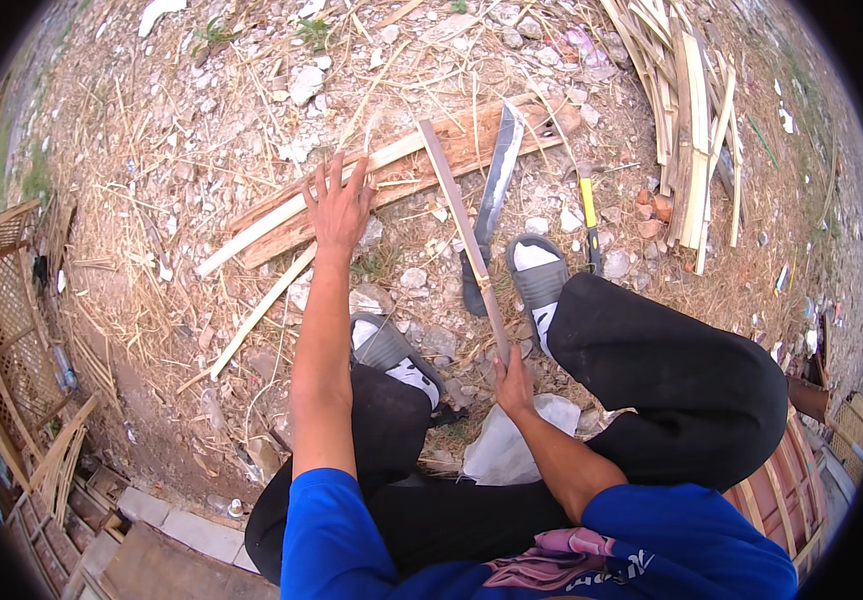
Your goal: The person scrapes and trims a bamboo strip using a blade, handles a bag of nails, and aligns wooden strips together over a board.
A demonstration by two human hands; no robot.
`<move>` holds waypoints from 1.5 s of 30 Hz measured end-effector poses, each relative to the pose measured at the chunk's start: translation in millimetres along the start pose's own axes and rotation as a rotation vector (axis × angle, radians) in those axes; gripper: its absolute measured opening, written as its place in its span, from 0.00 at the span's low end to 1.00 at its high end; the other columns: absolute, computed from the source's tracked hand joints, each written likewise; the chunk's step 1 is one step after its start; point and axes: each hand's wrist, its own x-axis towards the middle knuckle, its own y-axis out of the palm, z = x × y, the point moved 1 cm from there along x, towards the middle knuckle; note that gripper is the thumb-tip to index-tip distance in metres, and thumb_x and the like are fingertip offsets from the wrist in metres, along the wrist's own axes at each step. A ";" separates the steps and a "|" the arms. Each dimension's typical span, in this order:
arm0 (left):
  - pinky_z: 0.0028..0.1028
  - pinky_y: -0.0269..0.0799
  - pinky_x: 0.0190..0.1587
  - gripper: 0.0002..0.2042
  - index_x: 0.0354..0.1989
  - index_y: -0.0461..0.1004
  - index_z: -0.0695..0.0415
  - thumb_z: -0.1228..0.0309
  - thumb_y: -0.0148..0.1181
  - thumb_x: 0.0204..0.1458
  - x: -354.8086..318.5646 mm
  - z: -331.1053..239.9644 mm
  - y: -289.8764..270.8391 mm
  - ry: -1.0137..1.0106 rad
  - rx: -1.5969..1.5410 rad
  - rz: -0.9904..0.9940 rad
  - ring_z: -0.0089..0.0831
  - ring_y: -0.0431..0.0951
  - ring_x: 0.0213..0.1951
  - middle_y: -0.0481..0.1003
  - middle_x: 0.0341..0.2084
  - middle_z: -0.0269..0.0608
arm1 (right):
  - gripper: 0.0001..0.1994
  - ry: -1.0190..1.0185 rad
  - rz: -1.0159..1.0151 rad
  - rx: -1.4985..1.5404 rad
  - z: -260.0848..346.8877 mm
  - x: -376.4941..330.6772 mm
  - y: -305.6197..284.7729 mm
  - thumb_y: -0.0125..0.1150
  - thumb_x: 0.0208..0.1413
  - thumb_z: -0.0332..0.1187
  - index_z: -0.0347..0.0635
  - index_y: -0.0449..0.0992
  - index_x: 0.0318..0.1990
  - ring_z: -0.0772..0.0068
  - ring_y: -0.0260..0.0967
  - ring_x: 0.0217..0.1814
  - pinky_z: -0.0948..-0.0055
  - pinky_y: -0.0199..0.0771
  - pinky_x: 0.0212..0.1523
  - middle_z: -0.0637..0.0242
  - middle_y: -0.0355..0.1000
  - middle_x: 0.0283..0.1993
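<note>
My left hand (pixel 339 210) rests with its fingers spread over a pale wooden strip (pixel 256 240), which lies along a rough brown board (pixel 286 244) on the ground. In my right hand (pixel 514 383), closed, is the near end of a long, flat, grey-brown stick (pixel 459 215). That stick slants away from me, its far end over the pale strip and the board. Just right of it, a machete (pixel 501 175) has its blade across the board and its dark handle toward my right foot. A hammer (pixel 588 200) with a yellow and black handle lies farther right.
A pile of split strips (pixel 693 140) lies at the far right. Another thin strip (pixel 261 315) lies left of my arm. My sandalled feet stand on stony, straw-strewn ground, with a whitish sheet (pixel 521 440) between my legs. Woven lattice panels (pixel 16 310) stand at the left edge.
</note>
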 end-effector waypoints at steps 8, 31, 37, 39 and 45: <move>0.68 0.33 0.65 0.26 0.69 0.53 0.29 0.47 0.42 0.62 3.6 -36.7 15.4 -0.080 -0.083 0.180 0.52 0.42 0.71 0.47 0.72 0.32 | 0.13 -0.023 0.017 -0.061 -3.7 0.4 -0.4 0.51 0.63 0.36 0.40 0.58 0.46 0.29 0.67 0.42 0.40 0.63 0.39 0.36 0.71 0.37; 0.64 0.34 0.67 0.28 0.71 0.51 0.40 0.49 0.42 0.63 1.4 -58.0 21.9 0.076 0.043 0.102 0.42 0.46 0.72 0.49 0.71 0.31 | 0.14 0.033 0.060 -0.077 -10.7 5.2 1.0 0.51 0.63 0.38 0.43 0.58 0.48 0.29 0.68 0.44 0.40 0.64 0.41 0.36 0.72 0.38; 0.66 0.33 0.67 0.30 0.71 0.50 0.40 0.46 0.40 0.62 7.8 -56.9 26.8 0.049 -0.006 0.121 0.42 0.44 0.72 0.48 0.71 0.30 | 0.15 0.068 0.154 -0.118 -14.9 9.3 3.5 0.50 0.63 0.38 0.41 0.58 0.50 0.31 0.69 0.44 0.40 0.65 0.42 0.36 0.72 0.39; 0.66 0.33 0.67 0.31 0.71 0.49 0.40 0.44 0.39 0.62 9.1 -61.6 28.3 0.016 -0.016 0.138 0.42 0.43 0.72 0.48 0.71 0.30 | 0.15 0.063 0.135 -0.091 -11.6 10.7 3.6 0.50 0.63 0.38 0.40 0.58 0.51 0.31 0.69 0.44 0.41 0.65 0.42 0.36 0.72 0.39; 0.62 0.28 0.69 0.32 0.72 0.49 0.40 0.42 0.35 0.61 12.2 -61.4 27.8 0.029 0.028 0.162 0.38 0.40 0.73 0.46 0.72 0.26 | 0.13 0.056 0.084 -0.056 -9.4 14.7 3.0 0.49 0.64 0.40 0.41 0.58 0.46 0.28 0.68 0.42 0.39 0.62 0.41 0.36 0.72 0.36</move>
